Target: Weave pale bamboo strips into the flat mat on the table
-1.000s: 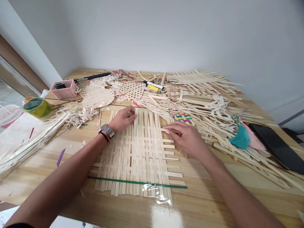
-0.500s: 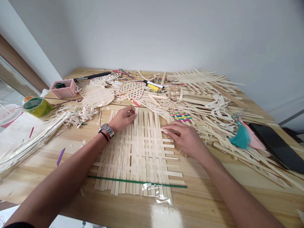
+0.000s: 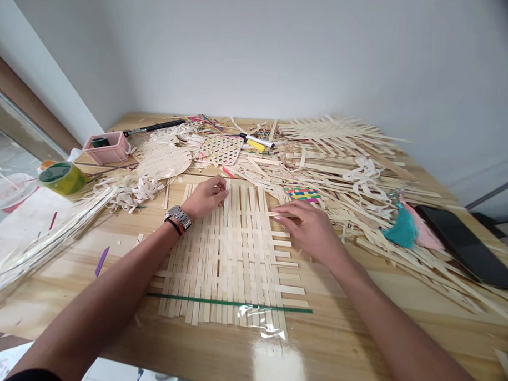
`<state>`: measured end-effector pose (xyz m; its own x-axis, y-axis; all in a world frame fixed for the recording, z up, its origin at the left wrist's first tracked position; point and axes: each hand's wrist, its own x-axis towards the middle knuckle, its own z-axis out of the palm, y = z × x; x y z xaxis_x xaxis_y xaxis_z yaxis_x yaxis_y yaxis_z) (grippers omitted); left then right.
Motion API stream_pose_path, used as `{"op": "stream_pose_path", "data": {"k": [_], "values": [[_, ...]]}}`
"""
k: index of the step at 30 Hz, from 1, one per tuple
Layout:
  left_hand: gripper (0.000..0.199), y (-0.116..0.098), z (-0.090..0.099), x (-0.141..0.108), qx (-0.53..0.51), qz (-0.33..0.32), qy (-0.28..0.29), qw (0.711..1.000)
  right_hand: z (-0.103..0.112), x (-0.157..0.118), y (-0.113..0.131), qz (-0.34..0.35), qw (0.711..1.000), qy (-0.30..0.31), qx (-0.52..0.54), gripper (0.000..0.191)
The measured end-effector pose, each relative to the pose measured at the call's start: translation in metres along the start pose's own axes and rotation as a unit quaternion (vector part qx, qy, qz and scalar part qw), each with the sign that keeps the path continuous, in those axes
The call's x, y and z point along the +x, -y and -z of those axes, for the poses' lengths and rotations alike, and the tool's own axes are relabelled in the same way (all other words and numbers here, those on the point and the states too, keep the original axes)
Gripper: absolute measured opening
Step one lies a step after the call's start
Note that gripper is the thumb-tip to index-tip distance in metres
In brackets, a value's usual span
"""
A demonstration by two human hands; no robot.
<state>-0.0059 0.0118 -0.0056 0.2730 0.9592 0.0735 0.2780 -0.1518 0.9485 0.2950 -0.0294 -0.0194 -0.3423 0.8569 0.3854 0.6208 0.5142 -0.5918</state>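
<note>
A pale woven mat of flat strips (image 3: 230, 262) lies before me on the table, with strip ends jutting out on its right side. A dark green strip (image 3: 233, 304) crosses its near end, and shiny clear tape (image 3: 266, 327) shows there. At the far left part of the mat, my left hand (image 3: 210, 196) is closed in a pinch on an upright strip. My right hand (image 3: 301, 219) pinches the right end of a crosswise strip (image 3: 253, 214) that runs across the upright ones. The fingertips of my left hand are partly hidden.
Loose strips (image 3: 329, 176) heap along the back and right. At left are a pink basket (image 3: 107, 149), a tape roll (image 3: 61, 178) and a bundle of strips (image 3: 56, 245). A phone (image 3: 466, 245) and a teal tassel (image 3: 401, 229) lie right; markers (image 3: 258, 142) lie behind.
Almost nothing differs. My right hand's fingers have shifted very slightly on the crosswise strip, and my left hand stays in place.
</note>
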Motion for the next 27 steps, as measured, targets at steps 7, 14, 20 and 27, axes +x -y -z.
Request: {"op": "stream_pose_path", "data": {"k": [7,14,20,27], "values": [[0.016,0.0009,-0.0006,0.0009,-0.006,-0.001,-0.002,1.000,0.0005,0.0001,0.0011,0.009,1.000,0.004,0.002,0.018],[0.016,0.0006,0.0000,0.0003,-0.005,-0.002,-0.003,1.000,-0.0015,0.0002,-0.0002,0.005,1.000,-0.007,-0.002,0.018],[0.020,0.0007,0.0001,0.0009,-0.047,-0.001,0.009,0.999,-0.0002,-0.0002,0.0013,0.005,1.000,-0.003,0.000,0.018],[0.026,0.0004,0.0033,0.0019,-0.086,-0.002,0.026,0.996,0.0009,0.0002,0.0036,0.004,1.000,0.002,0.005,0.017]]}}
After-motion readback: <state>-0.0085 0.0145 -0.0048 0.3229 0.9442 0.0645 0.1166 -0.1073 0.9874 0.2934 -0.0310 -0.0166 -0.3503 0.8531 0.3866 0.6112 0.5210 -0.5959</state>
